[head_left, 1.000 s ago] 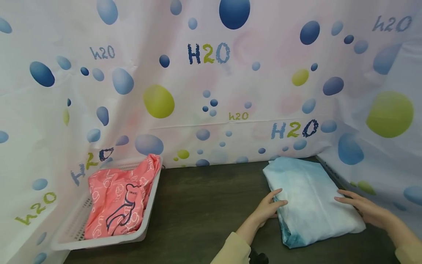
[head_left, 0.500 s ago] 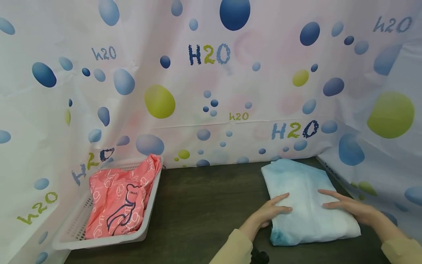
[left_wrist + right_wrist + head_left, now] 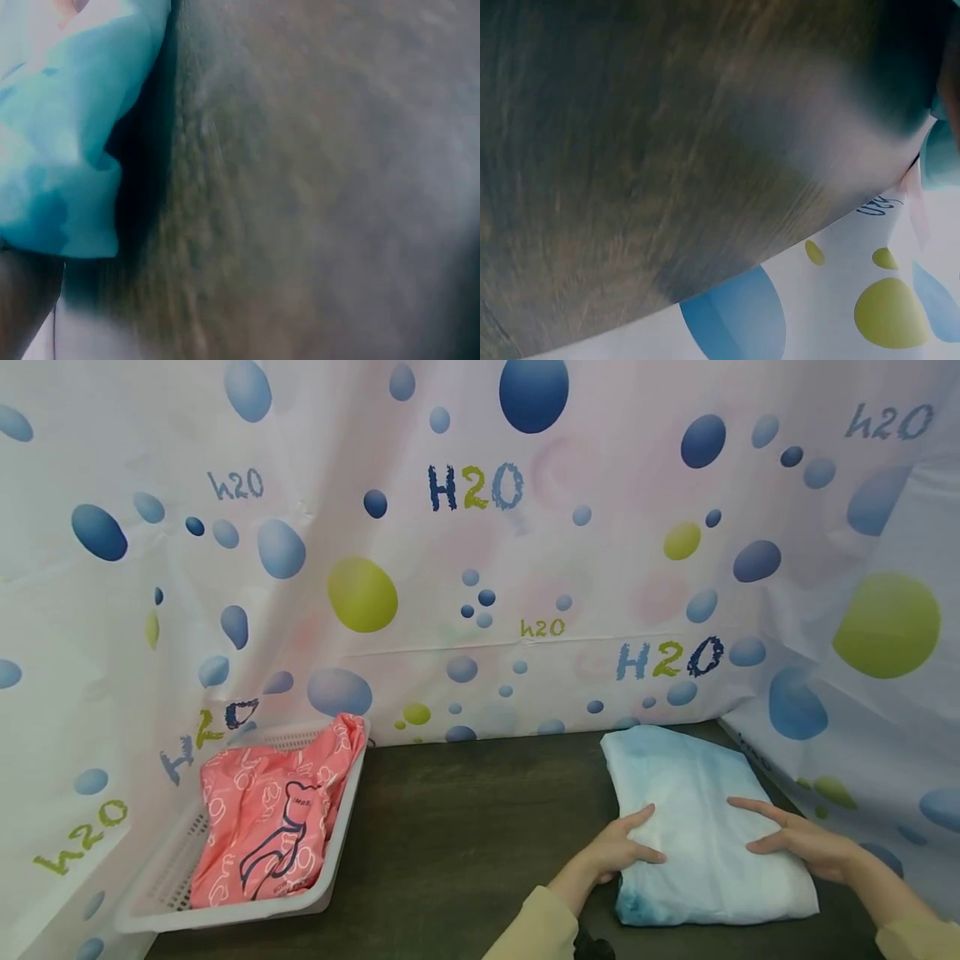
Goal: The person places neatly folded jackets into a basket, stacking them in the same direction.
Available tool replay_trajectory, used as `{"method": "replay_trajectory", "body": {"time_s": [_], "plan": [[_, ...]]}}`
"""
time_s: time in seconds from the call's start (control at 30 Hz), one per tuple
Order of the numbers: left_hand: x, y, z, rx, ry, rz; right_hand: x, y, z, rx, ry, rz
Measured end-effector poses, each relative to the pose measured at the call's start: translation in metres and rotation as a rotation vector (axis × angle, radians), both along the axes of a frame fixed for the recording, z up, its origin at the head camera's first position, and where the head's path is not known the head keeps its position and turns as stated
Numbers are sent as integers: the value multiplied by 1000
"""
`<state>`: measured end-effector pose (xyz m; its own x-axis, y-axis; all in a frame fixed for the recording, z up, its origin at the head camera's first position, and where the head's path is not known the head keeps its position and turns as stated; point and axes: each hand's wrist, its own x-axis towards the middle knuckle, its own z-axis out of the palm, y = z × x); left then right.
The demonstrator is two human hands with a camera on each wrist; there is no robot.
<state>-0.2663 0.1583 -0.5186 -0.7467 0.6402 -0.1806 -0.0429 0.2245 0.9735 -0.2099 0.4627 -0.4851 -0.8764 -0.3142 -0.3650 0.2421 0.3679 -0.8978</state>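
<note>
**Background items around the table**

Dark wood-grain table (image 3: 465, 827) as landmark. At its far left sits a white slotted basket (image 3: 161, 893), one end pushed against the curtain. A pink garment (image 3: 270, 814) with white rings and a dark bear outline lies crumpled inside the basket, its top edge draped over the basket's back right corner. A white curtain (image 3: 480, 543) printed with blue and green bubbles and "H2O" lettering hangs behind the table and wraps round its left and right sides, meeting the table's back edge.
</note>
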Motion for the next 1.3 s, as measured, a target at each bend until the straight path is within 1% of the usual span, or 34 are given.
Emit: {"method": "replay_trajectory", "body": {"time_s": [0.17, 0.27, 0.43, 0.57, 0.7, 0.83, 0.93, 1.03, 1.17, 1.3], "plan": [[2, 1, 3, 6, 18, 14, 0, -2, 0, -6, 22, -28], [2, 1, 4, 12, 24, 21, 1, -5, 2, 20, 43, -49], [2, -2, 7, 39, 39, 17, 8, -9, 7, 71, 82, -76], [2, -6, 13, 57, 58, 12, 12, -12, 13, 78, 114, -82], [1, -9, 21, 57, 84, 23, 13, -16, 21, 77, 152, -85], [0, -14, 29, 68, 87, 19, 15, -21, 31, 83, 180, -95], [-1, -21, 36, 76, 90, 4, 15, -26, 38, 89, 195, -99], [-3, -30, 44, 78, 112, -31, 15, -33, 44, 88, 199, -99], [-7, -46, 53, 70, 160, -88, 15, -45, 52, 59, 196, -104], [-9, -61, 63, 54, 200, -111, 13, -60, 58, 23, 202, -119]]}}
